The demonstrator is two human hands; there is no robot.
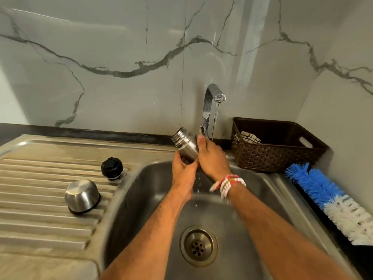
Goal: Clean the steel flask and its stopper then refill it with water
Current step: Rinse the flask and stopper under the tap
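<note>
— Where was the flask (185,144)?

— Over the sink (141,199), near its twelve o'clock edge, tilted with its open mouth toward eleven o'clock. Both hands had it. The left hand (182,174) was curled round its lower end, and the right hand (212,158) was wrapped over its side from three o'clock, thumb up by the shoulder.

— Was water running?

— Yes, a thin stream fell from the tap (212,98), at twelve o'clock from the hands. It dropped behind the right hand, so I could not tell whether it struck the flask or the fingers. Drops showed below the wrists.

— And the stopper?

— The black stopper (112,168) stood on the drainboard (40,178), at nine o'clock from the hands, well apart from the flask. A steel cup (81,196) sat mouth down near it, toward seven o'clock.

— Anything on the other side?

— A brown basket (278,158) with a checked cloth (249,137) inside stood at two o'clock. A blue and white brush (327,197) lay at four o'clock. Beads (230,183) circled the right wrist.
</note>
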